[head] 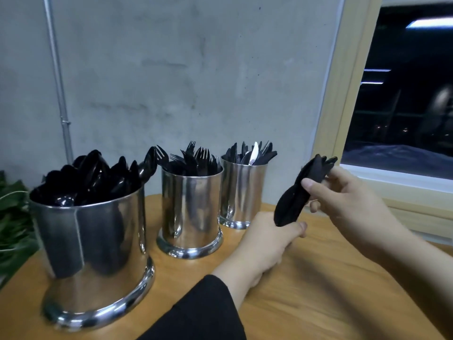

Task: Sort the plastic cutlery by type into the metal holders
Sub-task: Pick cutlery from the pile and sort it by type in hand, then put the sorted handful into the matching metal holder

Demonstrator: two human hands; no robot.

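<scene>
While three metal holders (191, 204) stand in a row on the wooden tabletop (318, 290), I see the left hand (267, 244) gripping the handles of a bundle of black plastic cutlery (301, 192), raised right of the holders, and the right hand (353, 207) pinching its upper end

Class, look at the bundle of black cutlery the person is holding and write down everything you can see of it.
The bundle of black cutlery is a handful of matte plastic pieces held together, tilted up to the right above the wooden table. The left hand grips its lower end; the right hand pinches it near the splayed upper tips. Motion blur hides which types it contains. It touches neither table nor holders.
</scene>
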